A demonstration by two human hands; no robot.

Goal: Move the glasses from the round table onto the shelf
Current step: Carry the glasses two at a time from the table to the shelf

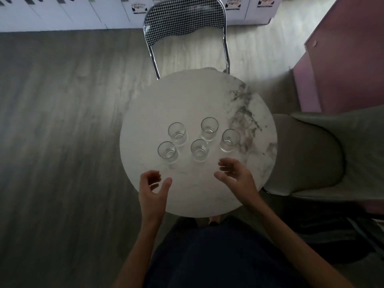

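Several clear, empty glasses stand upright in a cluster on the white marble round table [187, 96]. Among them are a front-left glass [168, 152], a front-middle glass [200, 150] and a right glass [229, 140]. My left hand [152, 192] hovers over the table's near left edge, fingers curled apart, holding nothing, a short way below the front-left glass. My right hand [235, 176] is also empty with fingers spread, just below the front-middle and right glasses. No shelf is in sight.
A chrome chair with a houndstooth back [184, 16] is tucked in at the table's far side. A grey-green padded chair [324, 154] stands close on the right, a pink cabinet [342, 59] behind it. White cupboards [62, 11] line the far wall over grey wood floor.
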